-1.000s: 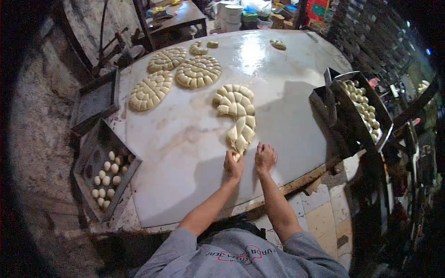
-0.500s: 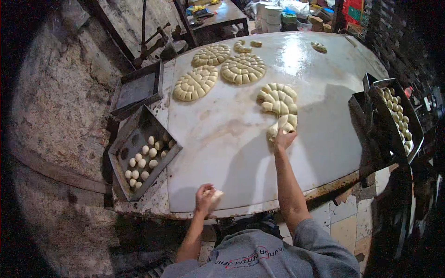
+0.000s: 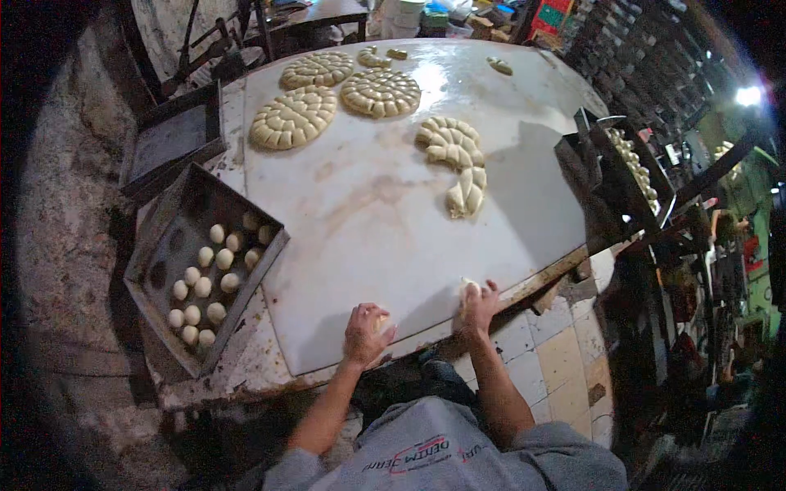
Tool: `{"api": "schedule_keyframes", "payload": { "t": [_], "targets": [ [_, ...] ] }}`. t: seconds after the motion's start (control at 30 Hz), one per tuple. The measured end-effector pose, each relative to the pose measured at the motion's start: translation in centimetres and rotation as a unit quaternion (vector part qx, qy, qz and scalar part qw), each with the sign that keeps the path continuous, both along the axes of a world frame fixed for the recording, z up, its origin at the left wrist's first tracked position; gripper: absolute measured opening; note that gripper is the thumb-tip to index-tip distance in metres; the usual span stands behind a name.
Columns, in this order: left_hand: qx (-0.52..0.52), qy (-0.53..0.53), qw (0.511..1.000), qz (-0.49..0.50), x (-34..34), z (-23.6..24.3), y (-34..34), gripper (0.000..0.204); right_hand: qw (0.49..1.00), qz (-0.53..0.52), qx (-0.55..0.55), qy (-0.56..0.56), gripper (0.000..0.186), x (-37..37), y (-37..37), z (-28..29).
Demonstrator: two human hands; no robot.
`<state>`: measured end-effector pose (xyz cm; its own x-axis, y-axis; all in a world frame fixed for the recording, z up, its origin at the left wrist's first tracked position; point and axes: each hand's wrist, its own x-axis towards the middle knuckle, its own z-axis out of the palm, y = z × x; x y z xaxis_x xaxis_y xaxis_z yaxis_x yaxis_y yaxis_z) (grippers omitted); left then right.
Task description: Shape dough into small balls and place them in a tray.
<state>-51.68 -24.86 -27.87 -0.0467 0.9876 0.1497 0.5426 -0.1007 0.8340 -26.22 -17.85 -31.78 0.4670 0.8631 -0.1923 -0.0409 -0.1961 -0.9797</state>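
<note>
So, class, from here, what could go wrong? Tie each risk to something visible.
The dough piece in the left hand is near the front edge of the table, so it could drop. The tray of dough balls stands on the table's left side; a stray elbow might jolt it.

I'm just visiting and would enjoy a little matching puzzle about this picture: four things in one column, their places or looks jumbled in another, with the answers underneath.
1. Left hand
2. Hook-shaped dough
3. Three round dough pieces
4. Shirt

A. Grouped toward the far left of the white tabletop
B. Grey, at the bottom of the picture
C. By the table's near edge, left of the right hand
D. Curved, near the middle

Pairs: 1-C, 2-D, 3-A, 4-B
</note>
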Motion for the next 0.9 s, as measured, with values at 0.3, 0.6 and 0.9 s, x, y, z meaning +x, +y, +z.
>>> {"api": "schedule_keyframes", "payload": {
  "t": [0.3, 0.6, 0.9],
  "targets": [
    [0.065, 0.225, 0.964, 0.126, 1.3, -2.0, 11.5, 0.026, 0.743, 0.146, 0.002, -0.654, 0.052, 13.2, 11.8, 3.4],
    [0.016, 0.283, 0.923, 0.259, 12.6, -2.0, 12.5, 0.007, 0.811, 0.170, 0.116, -0.548, 0.014, 6.5, 15.1, 1.7],
    [0.039, 0.304, 0.867, 0.393, -1.3, -4.1, 4.3, 0.013, 0.783, 0.122, 0.184, -0.582, 0.015, 19.1, 21.0, 0.7]
  ]
}}
